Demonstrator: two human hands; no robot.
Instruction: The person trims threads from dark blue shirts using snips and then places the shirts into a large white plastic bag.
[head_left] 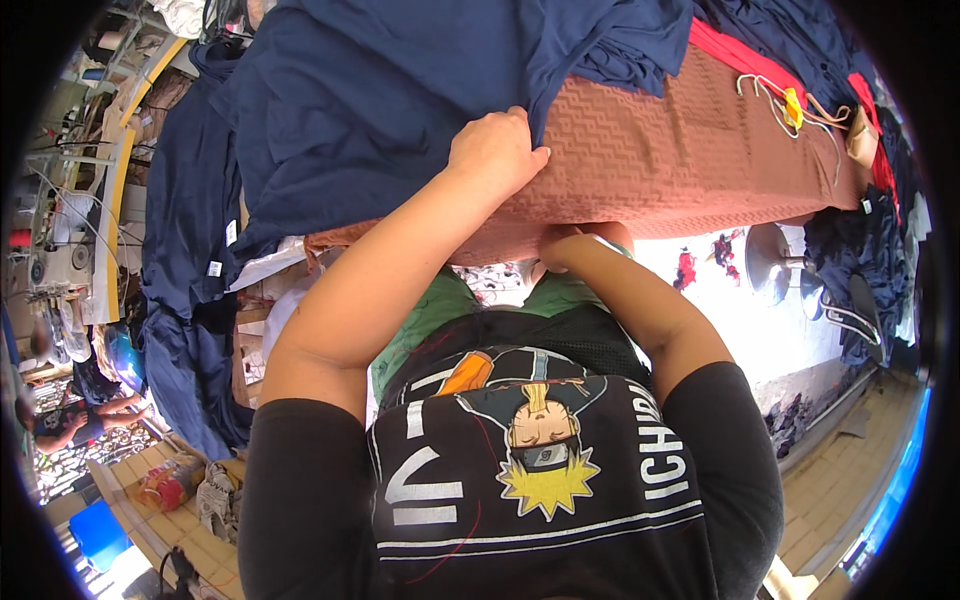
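Gripping, with left hand (pixel 498 152), navy fabric (pixel 370 100) spread leftward and beyond; unclear for right hand (pixel 568 252). Laid over brown cloth (pixel 660 140) beneath, with pale floor (pixel 800 345) nearer, rightward.

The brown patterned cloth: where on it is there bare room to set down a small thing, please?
The widest bare patch of brown cloth lies between the left hand and the yellow piece with pale cords, below the navy fabric and red strip. Crowded: left, where navy fabric spreads; upper right, around the cords.
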